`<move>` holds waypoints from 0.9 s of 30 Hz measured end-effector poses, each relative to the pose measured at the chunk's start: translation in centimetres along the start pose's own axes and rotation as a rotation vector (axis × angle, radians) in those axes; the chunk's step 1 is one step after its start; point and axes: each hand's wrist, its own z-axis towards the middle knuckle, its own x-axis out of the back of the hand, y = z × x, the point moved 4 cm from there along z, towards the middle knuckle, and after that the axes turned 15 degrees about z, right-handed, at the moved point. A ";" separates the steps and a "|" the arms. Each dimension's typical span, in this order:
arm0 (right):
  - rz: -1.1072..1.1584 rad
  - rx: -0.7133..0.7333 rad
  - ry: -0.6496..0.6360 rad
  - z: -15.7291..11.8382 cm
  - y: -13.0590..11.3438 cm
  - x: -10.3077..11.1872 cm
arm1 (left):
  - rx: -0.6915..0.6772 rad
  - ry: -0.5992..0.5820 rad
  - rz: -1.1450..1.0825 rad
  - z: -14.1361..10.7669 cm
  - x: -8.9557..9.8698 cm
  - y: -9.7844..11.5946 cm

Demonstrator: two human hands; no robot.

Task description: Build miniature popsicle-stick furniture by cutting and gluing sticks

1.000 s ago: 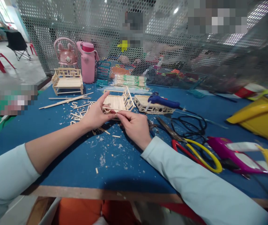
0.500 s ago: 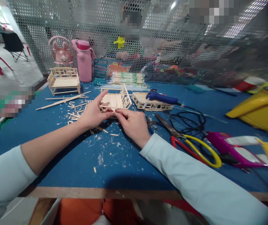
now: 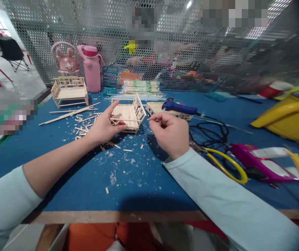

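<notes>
My left hand (image 3: 106, 123) grips a small bench (image 3: 127, 115) built of pale wooden sticks by its near left side, thumb in front and index finger raised. The bench has a slatted seat and a railing on its right. To the right of it, apart from it, my right hand (image 3: 170, 132) is closed with thumb and index fingertip pressed together. What it pinches, if anything, is too small to make out. Behind that hand a blue glue gun (image 3: 182, 107) rests on another stick piece (image 3: 153, 107). Partly hidden scissors with a yellow handle (image 3: 229, 164) lie by the right sleeve.
A finished-looking stick bench (image 3: 69, 92) stands at the back left beside a pink bottle (image 3: 92, 71). Loose sticks (image 3: 69, 114) and offcuts litter the blue table (image 3: 86, 188). A purple tool (image 3: 259, 164), black cable (image 3: 209, 132) and yellow dustpan (image 3: 288, 118) occupy the right. A perforated metal screen (image 3: 113, 21) rises behind.
My right hand has left the bench's front edge and moved right, covering part of the scissors. My left hand keeps its hold on the bench, nearly still.
</notes>
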 end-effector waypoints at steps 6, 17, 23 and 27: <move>0.005 -0.003 -0.078 -0.6 -0.5 -0.8 | 0.005 0.002 0.016 0.0 0.0 0.0; -0.075 0.208 -0.153 -0.2 -0.7 -0.4 | 0.001 -0.008 0.004 -0.1 0.0 -0.1; -0.320 0.166 -0.372 -1.4 -0.8 -4.4 | -0.003 -0.024 -0.027 0.0 0.0 -0.1; -0.333 0.159 -0.382 -1.2 -0.8 -4.9 | -0.003 -0.034 -0.044 0.1 -0.2 -0.1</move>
